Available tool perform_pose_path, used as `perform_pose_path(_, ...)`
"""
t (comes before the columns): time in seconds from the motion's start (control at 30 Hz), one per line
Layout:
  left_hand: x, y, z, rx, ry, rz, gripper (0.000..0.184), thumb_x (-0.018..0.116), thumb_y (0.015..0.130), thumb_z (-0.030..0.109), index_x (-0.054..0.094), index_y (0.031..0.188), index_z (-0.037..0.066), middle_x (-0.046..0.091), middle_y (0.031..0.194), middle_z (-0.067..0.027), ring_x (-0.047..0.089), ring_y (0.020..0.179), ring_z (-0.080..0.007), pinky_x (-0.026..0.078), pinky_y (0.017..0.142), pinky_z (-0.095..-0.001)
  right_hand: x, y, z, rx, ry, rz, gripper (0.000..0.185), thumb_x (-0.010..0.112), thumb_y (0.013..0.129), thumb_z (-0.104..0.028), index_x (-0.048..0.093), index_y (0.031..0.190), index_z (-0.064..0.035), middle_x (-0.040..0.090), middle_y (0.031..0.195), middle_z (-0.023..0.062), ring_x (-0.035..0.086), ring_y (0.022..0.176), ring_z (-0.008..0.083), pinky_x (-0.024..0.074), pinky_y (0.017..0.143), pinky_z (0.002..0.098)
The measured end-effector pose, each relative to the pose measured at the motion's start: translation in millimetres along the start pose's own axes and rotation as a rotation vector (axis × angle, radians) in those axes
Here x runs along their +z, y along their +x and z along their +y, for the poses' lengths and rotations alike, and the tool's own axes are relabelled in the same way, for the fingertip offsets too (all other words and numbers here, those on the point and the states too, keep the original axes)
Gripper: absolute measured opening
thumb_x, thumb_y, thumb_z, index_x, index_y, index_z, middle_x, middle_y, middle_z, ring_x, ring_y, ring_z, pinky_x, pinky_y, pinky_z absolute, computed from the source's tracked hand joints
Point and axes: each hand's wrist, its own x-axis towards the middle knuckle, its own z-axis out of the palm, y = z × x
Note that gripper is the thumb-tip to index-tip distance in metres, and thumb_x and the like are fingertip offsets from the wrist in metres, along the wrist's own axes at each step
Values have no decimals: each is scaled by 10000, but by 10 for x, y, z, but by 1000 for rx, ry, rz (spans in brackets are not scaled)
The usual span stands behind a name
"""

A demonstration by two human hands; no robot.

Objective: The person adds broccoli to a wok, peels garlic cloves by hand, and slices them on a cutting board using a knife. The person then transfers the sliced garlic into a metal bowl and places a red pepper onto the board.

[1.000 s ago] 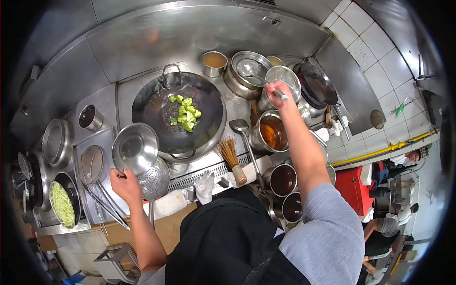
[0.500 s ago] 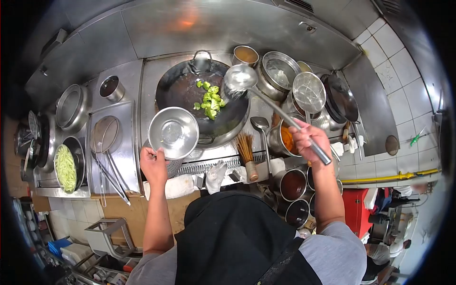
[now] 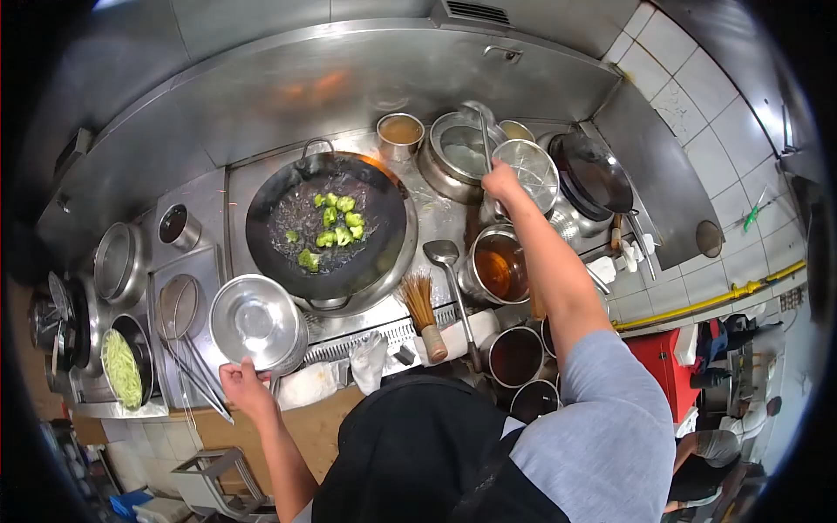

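My left hand [image 3: 248, 390] grips the near rim of a shiny metal bowl [image 3: 255, 315], thumb over its edge, left of the wok. My right hand [image 3: 502, 180] is stretched forward, wrapped round the handle of a ladle [image 3: 477, 111]. The ladle's head is at the far rim of a steel pot [image 3: 449, 179] with a basin of clear liquid; whether they touch I cannot tell. Bright green broccoli florets [image 3: 338, 222] lie in bubbling liquid inside the black wok [image 3: 384, 261].
A spatula [image 3: 453, 270] and a bamboo brush [image 3: 424, 318] lie right of the wok. Near my right forearm are a wire skimmer [image 3: 529, 174] and a pot of orange oil [image 3: 500, 266]. Shredded green vegetable [image 3: 122, 368] fills a bowl at far left. A person [image 3: 711, 453] is at lower right.
My right hand has carried the ladle from above the wok to the pot on the right. The bowl has moved down and left, away from the wok. The broccoli has spread out in the liquid.
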Motion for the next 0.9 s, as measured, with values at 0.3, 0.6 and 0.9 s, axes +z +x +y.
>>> perform_pose_path(0.3, -204, -64, -154, -40, -165, 88, 209, 619, 985, 88, 424, 911, 104, 572, 831, -34, 578, 687, -119, 520, 491, -264, -563, -55, 184, 564, 2048, -319, 250, 533, 875, 142, 413, 713, -5, 489, 763, 120, 518, 634, 207, 482, 502, 257)
perform_pose_path(0.6, -174, 258, -138, -147, -208, 104, 231, 629, 974, 56, 413, 904, 104, 566, 817, -42, 574, 669, -136, 523, 563, -297, -1580, -1489, -595, 752, 2308, -721, 217, 436, 999, -49, 382, 1148, 99, 504, 838, 107, 527, 636, 148, 522, 539, 227)
perform_pose_path(0.9, -77, 215, -67, -161, -338, -43, 210, 643, 984, 66, 449, 906, 94, 602, 809, -46, 586, 651, -129, 539, 556, -292, -1046, -2408, -1121, 642, 2023, -920, 462, 500, 895, 32, 398, 1341, 99, 519, 1042, 165, 526, 699, 132, 503, 545, 220)
